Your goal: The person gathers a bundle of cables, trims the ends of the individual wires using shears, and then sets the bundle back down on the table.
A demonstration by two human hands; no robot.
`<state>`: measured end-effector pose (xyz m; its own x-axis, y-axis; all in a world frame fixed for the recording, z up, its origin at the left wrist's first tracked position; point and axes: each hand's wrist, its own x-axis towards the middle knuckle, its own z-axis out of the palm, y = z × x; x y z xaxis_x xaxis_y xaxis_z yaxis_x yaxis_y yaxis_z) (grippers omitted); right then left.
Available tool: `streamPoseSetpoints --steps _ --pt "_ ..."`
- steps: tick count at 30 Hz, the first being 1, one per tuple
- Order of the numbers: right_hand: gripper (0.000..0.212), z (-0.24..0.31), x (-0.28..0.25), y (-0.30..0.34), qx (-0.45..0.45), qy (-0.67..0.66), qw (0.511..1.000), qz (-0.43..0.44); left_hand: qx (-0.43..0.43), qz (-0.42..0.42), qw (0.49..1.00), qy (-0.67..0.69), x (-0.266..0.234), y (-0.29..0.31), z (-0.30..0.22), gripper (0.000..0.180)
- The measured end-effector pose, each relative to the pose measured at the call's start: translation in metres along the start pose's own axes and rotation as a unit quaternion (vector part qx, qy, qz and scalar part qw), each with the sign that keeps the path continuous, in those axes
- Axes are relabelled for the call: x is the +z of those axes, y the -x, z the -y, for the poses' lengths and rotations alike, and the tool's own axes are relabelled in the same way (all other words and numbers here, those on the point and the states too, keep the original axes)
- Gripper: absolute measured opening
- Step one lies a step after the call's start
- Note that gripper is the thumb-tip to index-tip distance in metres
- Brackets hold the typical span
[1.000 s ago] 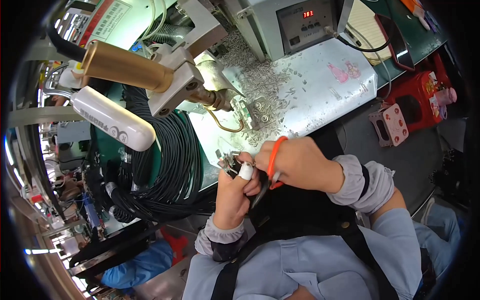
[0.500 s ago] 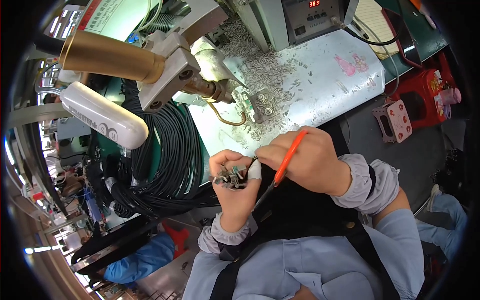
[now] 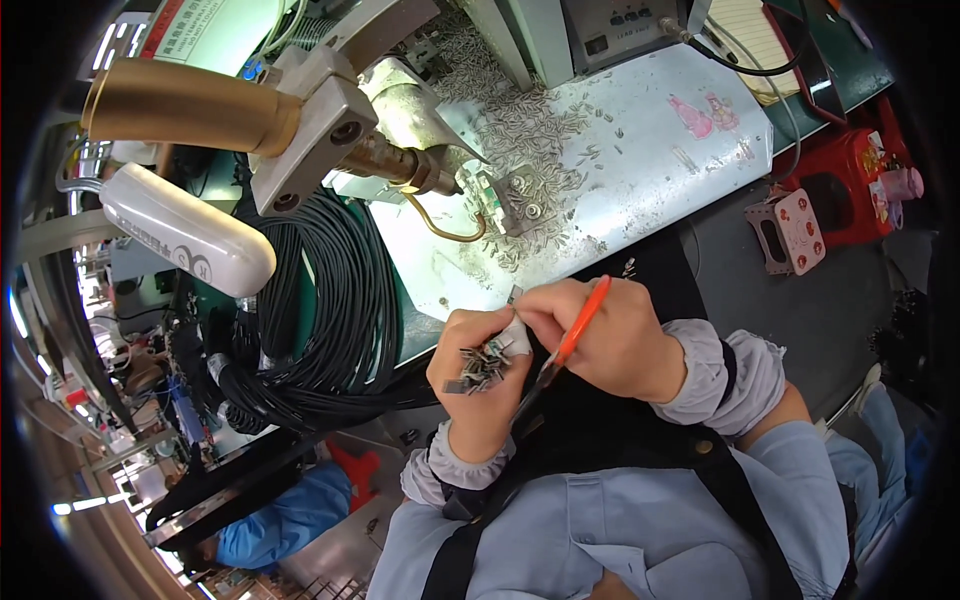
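At the left, a coil of black cables lies beside the pale metal plate. Near it, my left hand is curled closed around a bunch of small metal pieces. At the right, my right hand is also closed, holding the orange-handled tool; whether its fingertips pinch a piece too, I cannot tell.

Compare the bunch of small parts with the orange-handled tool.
The bunch of small parts is mostly grey and dark; the orange-handled tool has a bright handle.
The bunch is many short pieces at mixed angles; the tool is one long, slim, slanted thing.
The bunch sits in the left hand; the tool lies against the right hand.
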<state>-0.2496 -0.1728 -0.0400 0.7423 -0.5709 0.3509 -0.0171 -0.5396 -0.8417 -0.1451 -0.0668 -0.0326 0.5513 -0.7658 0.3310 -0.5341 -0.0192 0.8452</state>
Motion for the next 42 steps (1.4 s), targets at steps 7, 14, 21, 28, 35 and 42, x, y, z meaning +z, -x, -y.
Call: streamPoseSetpoints --steps 7,14,21,28,35,42 --pt "0.008 -0.002 0.003 -0.003 0.213 -0.409 0.887 0.011 -0.314 -0.002 0.923 0.222 -0.004 -0.007 -0.006 0.014" --pt "0.022 -0.005 -0.015 0.001 0.144 -0.159 0.974 0.070 -0.309 0.004 0.916 0.256 -0.013 -0.008 -0.004 0.014" --pt "0.036 0.001 -0.011 0.004 0.147 0.051 0.978 0.137 -0.239 -0.011 0.945 0.222 -0.006 -0.013 -0.017 0.015" --pt "0.027 -0.018 -0.008 0.011 0.170 -0.084 0.977 0.098 -0.374 0.060 0.840 0.388 -0.014 -0.040 0.011 0.014" --pt "0.022 -0.031 -0.007 -0.038 0.225 -0.185 0.956 -0.024 -0.383 0.047 0.810 0.441 -0.004 -0.077 0.025 0.014" --pt "0.021 -0.034 -0.005 -0.074 0.213 -0.174 0.961 0.022 -0.390 0.086 0.811 0.427 -0.012 -0.087 0.030 0.014"
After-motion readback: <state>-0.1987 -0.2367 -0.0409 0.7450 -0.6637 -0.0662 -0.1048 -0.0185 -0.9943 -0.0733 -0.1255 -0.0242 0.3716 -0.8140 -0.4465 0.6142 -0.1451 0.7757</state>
